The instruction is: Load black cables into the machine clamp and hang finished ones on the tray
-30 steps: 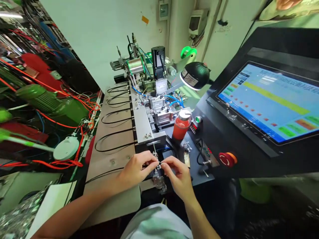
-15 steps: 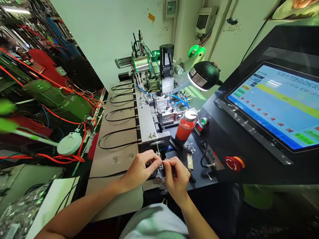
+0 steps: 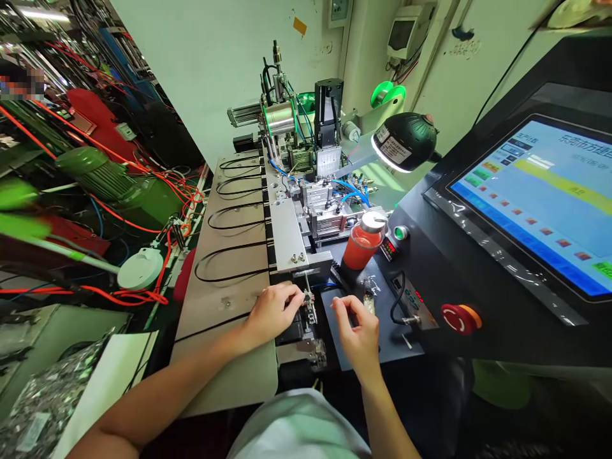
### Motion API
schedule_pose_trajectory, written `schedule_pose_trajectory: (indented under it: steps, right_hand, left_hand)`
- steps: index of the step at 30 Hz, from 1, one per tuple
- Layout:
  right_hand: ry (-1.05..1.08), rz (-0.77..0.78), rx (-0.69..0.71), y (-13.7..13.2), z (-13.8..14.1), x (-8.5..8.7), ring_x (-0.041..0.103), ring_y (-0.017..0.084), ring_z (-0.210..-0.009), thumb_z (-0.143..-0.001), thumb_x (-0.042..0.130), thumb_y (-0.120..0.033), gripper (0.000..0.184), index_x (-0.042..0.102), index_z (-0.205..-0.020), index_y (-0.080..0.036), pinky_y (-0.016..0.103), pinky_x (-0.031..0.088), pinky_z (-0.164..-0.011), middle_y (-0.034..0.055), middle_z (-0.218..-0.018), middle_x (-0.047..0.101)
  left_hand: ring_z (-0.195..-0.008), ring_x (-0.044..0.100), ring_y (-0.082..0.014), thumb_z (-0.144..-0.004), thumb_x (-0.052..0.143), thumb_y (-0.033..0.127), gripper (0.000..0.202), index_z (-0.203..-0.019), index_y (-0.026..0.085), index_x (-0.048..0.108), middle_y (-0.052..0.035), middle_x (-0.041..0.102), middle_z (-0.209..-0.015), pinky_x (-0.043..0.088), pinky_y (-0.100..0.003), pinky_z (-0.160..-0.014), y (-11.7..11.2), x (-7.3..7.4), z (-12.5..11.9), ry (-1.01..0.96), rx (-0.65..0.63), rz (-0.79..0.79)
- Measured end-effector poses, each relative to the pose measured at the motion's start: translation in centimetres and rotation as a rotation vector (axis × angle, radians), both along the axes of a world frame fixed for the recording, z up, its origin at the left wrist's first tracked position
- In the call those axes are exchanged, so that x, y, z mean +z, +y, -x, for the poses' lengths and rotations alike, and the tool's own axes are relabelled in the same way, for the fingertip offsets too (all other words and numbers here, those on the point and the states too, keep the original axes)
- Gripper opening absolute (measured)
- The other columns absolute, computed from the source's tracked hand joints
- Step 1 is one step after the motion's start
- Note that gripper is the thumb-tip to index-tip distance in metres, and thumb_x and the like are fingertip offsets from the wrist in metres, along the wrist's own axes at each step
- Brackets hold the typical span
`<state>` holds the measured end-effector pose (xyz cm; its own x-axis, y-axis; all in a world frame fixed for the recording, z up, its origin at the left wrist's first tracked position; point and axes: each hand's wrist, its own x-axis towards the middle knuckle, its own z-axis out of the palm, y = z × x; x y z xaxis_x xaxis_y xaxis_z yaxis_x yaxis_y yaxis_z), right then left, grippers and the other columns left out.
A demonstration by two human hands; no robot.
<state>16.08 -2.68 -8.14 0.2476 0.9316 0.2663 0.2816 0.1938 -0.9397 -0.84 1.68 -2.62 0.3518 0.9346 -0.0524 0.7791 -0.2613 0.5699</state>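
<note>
My left hand pinches the end of a thin black cable at a small metal clamp fixture on the front of the machine. The cable runs left across the beige panel. My right hand hovers just right of the fixture over the dark mat, its fingers loosely curled and apart from the clamp, with nothing visible in them.
Several black cable loops lie on the beige panel beside a metal rail. A red bottle, a green button, a red emergency stop, a lamp and a touchscreen stand to the right. Red wires and green motors crowd the left.
My right hand has let go at the fixture and drawn back to the right. My left hand stays pinched at the clamp. The view has shifted slightly.
</note>
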Motion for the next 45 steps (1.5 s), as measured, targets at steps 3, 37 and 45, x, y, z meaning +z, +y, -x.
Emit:
schedule_pose_trajectory:
  steps: [3, 37, 45]
  right_hand:
    - [0.000, 0.015, 0.000, 0.0, -0.1, -0.3, 0.049, 0.012, -0.056, -0.094, 0.051, -0.035, 0.031, 0.055, -0.068, -0.018, 0.023, 0.037, -0.054, -0.0016, -0.061, 0.055]
    - [0.033, -0.130, 0.190, 1.7, 1.5, -0.2, 0.052, 0.013, -0.062, -0.092, 0.047, -0.017, 0.022, 0.069, -0.090, -0.017, 0.025, 0.039, -0.056, 0.0034, -0.076, 0.059]
    - [-0.006, 0.036, 0.196, 2.8, 1.4, -0.9, 0.041, 0.011, -0.054, -0.095, 0.042, -0.031, 0.030, 0.046, -0.067, -0.020, 0.024, 0.031, -0.053, -0.0045, -0.059, 0.044]
  left_hand:
    - [-0.070, 0.060, -0.0161, -0.091, 0.045, 0.027, 0.028, -0.073, 0.020, 0.064, -0.0029, 0.068, -0.075, 0.040, -0.027, -0.066, 0.1, -0.2, -0.1, 0.027, 0.002, 0.007]
    - [-0.069, 0.059, -0.0144, -0.091, 0.047, 0.025, 0.025, -0.080, 0.018, 0.068, -0.0011, 0.067, -0.075, 0.037, -0.024, -0.066, 0.0, 0.3, -0.8, 0.132, 0.046, 0.025]
    - [-0.067, 0.057, -0.0140, -0.091, 0.049, 0.024, 0.024, -0.076, 0.017, 0.067, -0.0005, 0.064, -0.070, 0.036, -0.024, -0.064, 0.3, 0.5, -1.1, 0.149, 0.037, 0.017]
